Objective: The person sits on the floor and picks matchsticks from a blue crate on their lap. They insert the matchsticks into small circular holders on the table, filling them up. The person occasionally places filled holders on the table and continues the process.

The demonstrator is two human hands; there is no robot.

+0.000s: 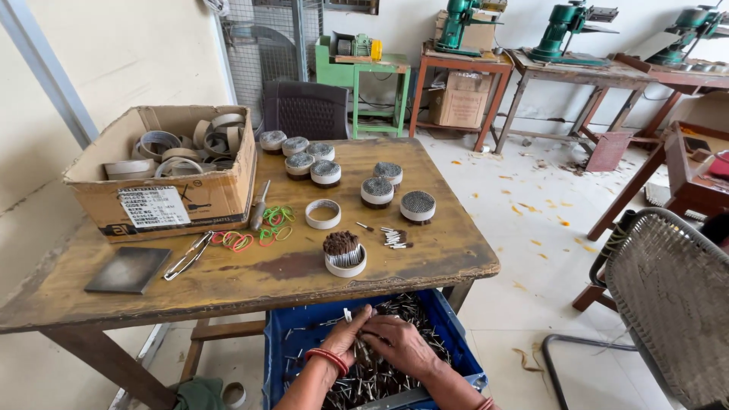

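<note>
Below the wooden table's point(250, 285) edge, my left hand point(347, 334) and right hand point(402, 343) press together, pinching a bundle of thin silvery nails point(363, 351) over the blue crate point(292, 338) heaped with them.

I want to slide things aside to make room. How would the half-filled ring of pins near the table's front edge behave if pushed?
The half-filled ring would probably tip easily: its pins fan out well above the low white band. They look loosely packed, so some may spill, like the loose pins lying beside it. On its flat base it should slide rather than roll.
</note>
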